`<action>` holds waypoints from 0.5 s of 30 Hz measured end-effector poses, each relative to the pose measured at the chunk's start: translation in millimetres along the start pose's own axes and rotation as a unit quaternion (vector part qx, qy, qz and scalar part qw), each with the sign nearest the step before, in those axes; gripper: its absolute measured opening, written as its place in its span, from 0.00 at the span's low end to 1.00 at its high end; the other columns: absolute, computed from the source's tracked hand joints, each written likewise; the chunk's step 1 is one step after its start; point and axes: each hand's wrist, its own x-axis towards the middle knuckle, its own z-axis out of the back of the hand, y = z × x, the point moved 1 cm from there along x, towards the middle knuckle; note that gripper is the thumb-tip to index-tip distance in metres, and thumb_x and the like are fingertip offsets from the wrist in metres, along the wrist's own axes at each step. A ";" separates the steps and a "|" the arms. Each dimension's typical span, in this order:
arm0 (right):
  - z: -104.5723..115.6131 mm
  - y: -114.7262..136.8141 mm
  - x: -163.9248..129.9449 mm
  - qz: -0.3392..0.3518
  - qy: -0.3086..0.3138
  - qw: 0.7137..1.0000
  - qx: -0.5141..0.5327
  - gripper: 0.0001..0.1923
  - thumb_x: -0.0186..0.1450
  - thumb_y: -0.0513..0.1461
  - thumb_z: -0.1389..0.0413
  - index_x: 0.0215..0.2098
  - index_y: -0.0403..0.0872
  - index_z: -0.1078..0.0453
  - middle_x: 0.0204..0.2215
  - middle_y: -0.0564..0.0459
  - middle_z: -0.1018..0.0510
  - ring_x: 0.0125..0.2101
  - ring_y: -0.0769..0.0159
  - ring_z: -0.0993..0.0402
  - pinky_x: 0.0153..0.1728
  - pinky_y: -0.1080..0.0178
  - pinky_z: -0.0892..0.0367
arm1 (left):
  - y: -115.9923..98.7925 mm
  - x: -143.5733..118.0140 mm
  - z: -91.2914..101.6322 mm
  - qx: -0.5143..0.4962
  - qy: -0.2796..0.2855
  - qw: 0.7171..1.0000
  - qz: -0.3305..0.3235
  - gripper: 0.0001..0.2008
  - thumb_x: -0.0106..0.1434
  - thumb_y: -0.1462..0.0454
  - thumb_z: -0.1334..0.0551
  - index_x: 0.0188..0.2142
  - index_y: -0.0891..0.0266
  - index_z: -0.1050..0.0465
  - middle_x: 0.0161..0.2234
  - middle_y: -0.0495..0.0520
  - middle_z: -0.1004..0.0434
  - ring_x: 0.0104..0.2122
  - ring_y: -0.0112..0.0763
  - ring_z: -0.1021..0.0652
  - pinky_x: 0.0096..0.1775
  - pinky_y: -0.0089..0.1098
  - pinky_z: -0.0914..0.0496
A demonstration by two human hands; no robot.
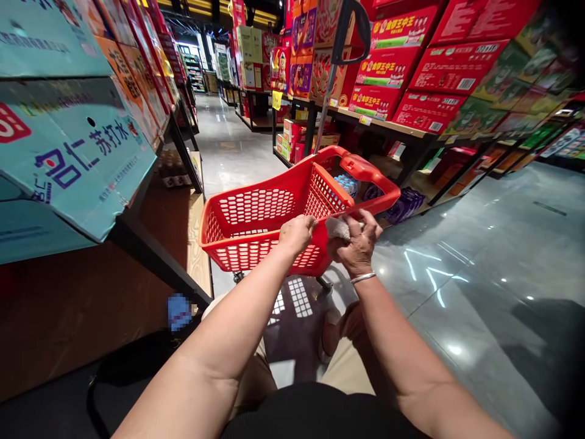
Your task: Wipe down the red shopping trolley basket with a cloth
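Observation:
A red plastic shopping cart with pierced basket sides stands before me, turned at an angle. My left hand is closed around its near top rim. Just to the right, my right hand has a white cloth, perhaps a tissue, pressed against the cart's side below the handle. Its fingers are bent over the cloth, and a silver bangle is on that wrist. The main basket shows nothing inside. Part of the cart's wheels and frame is hidden behind my arms.
On the left, light-blue cartons are stacked on a dark-framed shelf. Red boxes fill the shelf at the right, with purple packs low down. A dark-handled pole rises behind the cart. Shiny grey floor stretches right.

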 end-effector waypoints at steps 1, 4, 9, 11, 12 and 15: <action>-6.2 -0.9 -8.5 0.010 0.015 1.000 -0.013 0.28 0.56 0.39 0.39 0.56 0.51 0.28 0.67 0.42 0.44 0.66 0.42 0.48 0.65 0.40 0.44 | -0.6 -0.6 0.0 -0.001 -0.001 1.000 0.000 0.18 0.74 0.52 0.49 0.49 0.49 0.22 0.47 0.51 0.19 0.46 0.37 0.21 0.42 0.32 0.30; -34.4 -5.8 -55.7 0.017 0.088 0.996 0.007 0.26 0.58 0.37 0.41 0.56 0.53 0.27 0.70 0.48 0.48 0.72 0.41 0.65 0.68 0.36 0.51 | -1.6 -2.0 0.4 0.000 -0.001 1.000 0.006 0.18 0.74 0.52 0.49 0.49 0.50 0.22 0.47 0.51 0.19 0.46 0.37 0.21 0.42 0.32 0.30; -62.3 -19.7 -132.1 -0.090 0.179 0.972 0.121 0.29 0.55 0.35 0.43 0.55 0.55 0.29 0.62 0.45 0.34 0.63 0.43 0.42 0.62 0.36 0.41 | -0.1 -2.0 0.5 -0.001 -0.006 1.000 0.007 0.18 0.75 0.52 0.49 0.50 0.49 0.22 0.48 0.51 0.19 0.46 0.37 0.20 0.41 0.32 0.30; -56.4 -26.8 -132.5 -0.170 0.164 0.958 0.163 0.28 0.54 0.37 0.42 0.54 0.52 0.29 0.53 0.43 0.30 0.52 0.48 0.31 0.55 0.41 0.32 | 0.9 -1.8 -0.2 0.000 -0.007 1.000 0.004 0.18 0.75 0.52 0.49 0.50 0.49 0.22 0.48 0.51 0.19 0.46 0.37 0.20 0.42 0.33 0.30; -50.0 -30.4 -124.2 -0.209 0.137 0.953 0.172 0.27 0.53 0.39 0.42 0.53 0.51 0.29 0.49 0.43 0.29 0.48 0.50 0.29 0.52 0.43 0.30 | 1.3 -1.8 -0.5 0.001 -0.007 1.000 0.002 0.18 0.74 0.52 0.49 0.50 0.49 0.22 0.48 0.51 0.19 0.46 0.37 0.20 0.41 0.33 0.30; -25.0 -38.8 -76.3 -0.251 -0.012 0.957 0.147 0.29 0.54 0.41 0.42 0.55 0.47 0.33 0.50 0.42 0.33 0.50 0.51 0.30 0.54 0.46 0.32 | 1.1 -1.9 -1.2 0.003 -0.008 1.000 0.001 0.18 0.75 0.52 0.49 0.50 0.49 0.23 0.48 0.51 0.19 0.46 0.37 0.20 0.42 0.33 0.31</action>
